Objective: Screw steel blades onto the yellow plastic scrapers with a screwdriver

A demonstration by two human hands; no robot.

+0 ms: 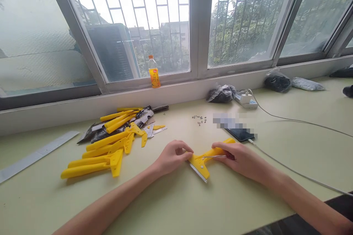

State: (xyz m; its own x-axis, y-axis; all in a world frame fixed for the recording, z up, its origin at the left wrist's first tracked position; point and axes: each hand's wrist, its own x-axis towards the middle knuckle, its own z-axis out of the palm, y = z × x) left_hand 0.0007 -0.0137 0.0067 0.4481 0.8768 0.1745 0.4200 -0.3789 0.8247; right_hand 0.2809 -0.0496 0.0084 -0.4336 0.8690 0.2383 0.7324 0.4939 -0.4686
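Note:
A yellow plastic scraper (199, 164) with a white strip along its blade edge is held just above or on the table in front of me. My left hand (173, 156) pinches the upper left corner of its wide head. My right hand (240, 158) is wrapped round a screwdriver (230, 156) with a dark red handle, and also rests along the scraper's handle. The screwdriver's thin metal shaft lies across the scraper's neck, pointing left. A screw shows in the scraper's head. Beyond, several small loose screws (199, 118) are scattered on the table.
Several yellow scraper handles (92, 163) lie at left, beside black plastic packaging (110, 134). A flat grey strip (38, 156) is farther left. A phone (241, 134) with a cable lies at right. Bagged dark items (221, 93) and a charger (245, 98) sit behind; a drink bottle (154, 75) stands on the sill.

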